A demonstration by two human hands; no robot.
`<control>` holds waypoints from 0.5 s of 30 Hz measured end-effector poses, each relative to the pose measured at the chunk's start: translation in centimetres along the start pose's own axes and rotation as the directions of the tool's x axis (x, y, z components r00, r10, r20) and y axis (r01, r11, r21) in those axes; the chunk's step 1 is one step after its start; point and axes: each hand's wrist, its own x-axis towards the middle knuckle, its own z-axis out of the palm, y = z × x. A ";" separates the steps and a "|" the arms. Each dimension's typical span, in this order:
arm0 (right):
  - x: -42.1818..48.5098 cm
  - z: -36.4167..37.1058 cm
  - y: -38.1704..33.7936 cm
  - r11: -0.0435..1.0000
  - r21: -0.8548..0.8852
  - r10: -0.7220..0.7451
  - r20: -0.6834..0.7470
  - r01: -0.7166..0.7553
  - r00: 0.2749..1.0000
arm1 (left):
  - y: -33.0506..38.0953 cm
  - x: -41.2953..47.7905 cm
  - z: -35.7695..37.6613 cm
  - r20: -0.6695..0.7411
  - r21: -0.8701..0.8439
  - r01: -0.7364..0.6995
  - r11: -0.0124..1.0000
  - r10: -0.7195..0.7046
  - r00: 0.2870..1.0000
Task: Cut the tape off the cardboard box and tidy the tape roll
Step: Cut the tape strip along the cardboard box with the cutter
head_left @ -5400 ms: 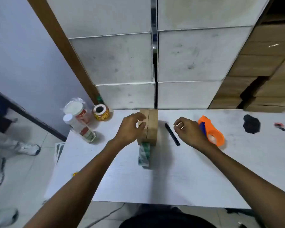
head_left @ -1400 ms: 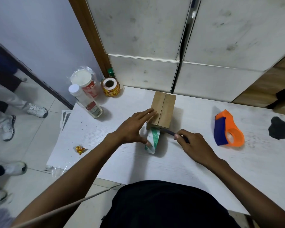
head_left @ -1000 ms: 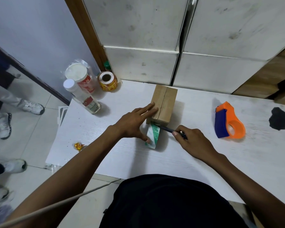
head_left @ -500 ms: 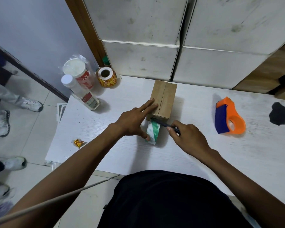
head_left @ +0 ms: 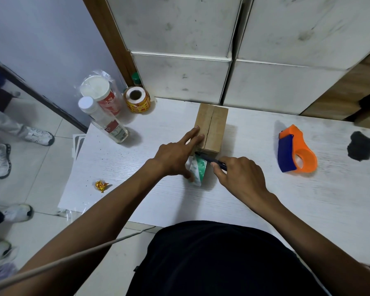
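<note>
Two bare hands work at the middle of a white table [head_left: 308, 199]. Stacked white cartons [head_left: 179, 77] stand against its far edge. Near them sits the box [head_left: 215, 124], a small brown carton with its flap seam running away from the person. An orange and blue dispenser [head_left: 297, 154] lies well to the right, with a black patch [head_left: 360, 146] beyond it. At the far left corner stand a white-capped bottle [head_left: 104, 120], a wrapped cup stack [head_left: 100, 92] and a yellow label roll [head_left: 137, 100]. The left hand [head_left: 173, 157] is spread open, fingers pressed flat on the box's left edge, thumb beside the tape roll [head_left: 198, 170], which stands on edge, green and white, just in front of the box. The right hand [head_left: 239, 176] is closed around a dark cutter [head_left: 210, 160], whose tip meets the box's near lower edge just above the roll. A crumpled yellow wrapper [head_left: 102, 185] lies near the table's left side.
</note>
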 end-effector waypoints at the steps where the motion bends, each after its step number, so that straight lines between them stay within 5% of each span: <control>1: 0.0 0.0 0.1 1.000 0.002 0.008 0.000 -0.008 1.000 | 0.0 0.0 0.0 -0.001 0.004 0.001 1.000 -0.001 1.000; 15: -1.7 -1.0 6.5 0.983 0.026 0.183 -0.033 -0.182 0.983 | -0.2 0.3 0.4 -0.008 -0.021 -0.008 1.000 0.008 1.000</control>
